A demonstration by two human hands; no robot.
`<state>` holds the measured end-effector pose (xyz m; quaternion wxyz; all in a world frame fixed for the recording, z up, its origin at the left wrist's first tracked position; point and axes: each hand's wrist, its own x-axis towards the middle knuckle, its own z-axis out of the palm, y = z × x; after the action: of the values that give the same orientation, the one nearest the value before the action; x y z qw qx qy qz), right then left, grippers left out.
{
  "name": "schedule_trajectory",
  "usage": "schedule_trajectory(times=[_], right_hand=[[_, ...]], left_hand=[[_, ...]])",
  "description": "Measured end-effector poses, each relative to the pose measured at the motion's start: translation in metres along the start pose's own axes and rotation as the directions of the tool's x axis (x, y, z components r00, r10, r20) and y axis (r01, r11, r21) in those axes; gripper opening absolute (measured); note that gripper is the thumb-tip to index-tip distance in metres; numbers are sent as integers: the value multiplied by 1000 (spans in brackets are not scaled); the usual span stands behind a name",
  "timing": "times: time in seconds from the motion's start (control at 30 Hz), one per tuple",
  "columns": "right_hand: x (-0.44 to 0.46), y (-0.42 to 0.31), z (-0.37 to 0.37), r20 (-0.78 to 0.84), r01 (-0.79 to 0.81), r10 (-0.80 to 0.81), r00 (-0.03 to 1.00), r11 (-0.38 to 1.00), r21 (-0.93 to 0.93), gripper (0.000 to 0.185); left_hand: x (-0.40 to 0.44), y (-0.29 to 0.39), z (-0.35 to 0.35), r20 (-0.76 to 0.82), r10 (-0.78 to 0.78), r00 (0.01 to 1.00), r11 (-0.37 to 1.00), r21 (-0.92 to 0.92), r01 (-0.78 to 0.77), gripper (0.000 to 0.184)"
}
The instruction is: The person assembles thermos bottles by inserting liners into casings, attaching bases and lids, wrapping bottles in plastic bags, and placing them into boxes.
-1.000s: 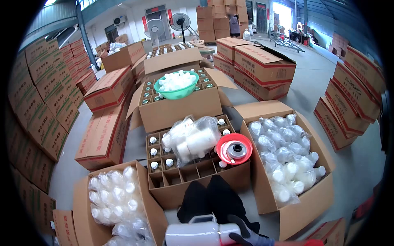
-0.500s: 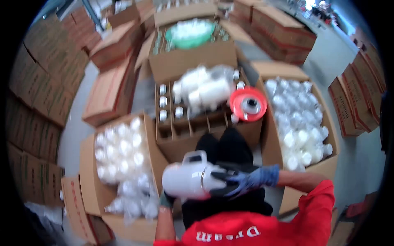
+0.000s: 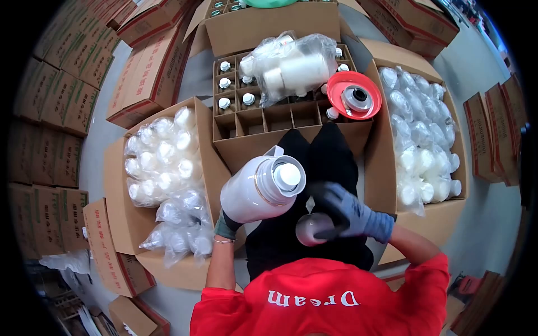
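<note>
A pale grey thermos-like jug (image 3: 252,190) lies tilted over my lap, its white stopper (image 3: 287,176) showing at the open mouth. My left hand (image 3: 228,226), in a dark glove, grips the jug's lower side from below; most of its fingers are hidden. My right hand (image 3: 342,213), in a blue-grey glove with dark fingers, holds a round, shiny, light-coloured cap (image 3: 314,229) just right of the jug. Beyond my knees stands a divided carton (image 3: 252,139) with white-capped bottles, a plastic-wrapped white jug (image 3: 297,67) and a red round part (image 3: 354,95) on top.
An open carton of bagged white parts (image 3: 120,168) stands on the left, and another (image 3: 414,215) on the right. Further off are a green basin (image 3: 271,2), stacked cartons (image 3: 53,95) at far left and more boxes (image 3: 486,140) at far right.
The view has tilted down. The jug now stands more upright, with its white stopper exposed. My right hand has left the jug and moved right with the cap.
</note>
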<state>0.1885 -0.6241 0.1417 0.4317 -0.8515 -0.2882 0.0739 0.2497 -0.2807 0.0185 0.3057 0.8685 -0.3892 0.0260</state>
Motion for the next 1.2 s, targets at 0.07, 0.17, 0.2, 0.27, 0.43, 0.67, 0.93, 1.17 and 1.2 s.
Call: schedule_trajectory(times=[0.07, 0.17, 0.2, 0.27, 0.43, 0.67, 0.93, 1.17, 1.2], right_hand=[[32, -5, -5, -251, 84, -69, 965, 995, 49, 93], [81, -2, 1, -269, 247, -166, 949, 920, 304, 93], [92, -7, -2, -280, 247, -168, 945, 929, 276, 89], [107, -17, -12, -342, 210, -110, 933, 939, 271, 82], [116, -16, 11, -578, 172, 116, 808, 891, 420, 73], [105, -23, 25, -496, 157, 25, 868, 934, 320, 78], [-25, -6, 122, -19, -316, 328, 944, 889, -331, 110], [-32, -1, 112, 77, -251, 301, 950, 890, -382, 98], [-30, -15, 84, 10, -250, 265, 964, 920, -302, 95]], left_hand=[[-8, -5, 2, 7, -26, 1000, 999, 25, 26, 77], [-17, -14, 4, -17, -97, 995, 993, 64, 98, 76], [-23, -16, 6, -25, -125, 992, 989, 79, 127, 76], [-38, -15, 13, -62, -187, 980, 973, 123, 193, 75], [-54, -9, 27, -89, -266, 960, 954, 116, 275, 73], [-55, -21, 18, -42, -263, 964, 962, 63, 265, 71], [-31, -30, 30, -29, -250, 968, 968, -25, 249, 68], [-23, -33, 23, 3, -247, 969, 967, -61, 247, 65], [-22, -32, 22, 7, -249, 968, 966, -68, 249, 65]])
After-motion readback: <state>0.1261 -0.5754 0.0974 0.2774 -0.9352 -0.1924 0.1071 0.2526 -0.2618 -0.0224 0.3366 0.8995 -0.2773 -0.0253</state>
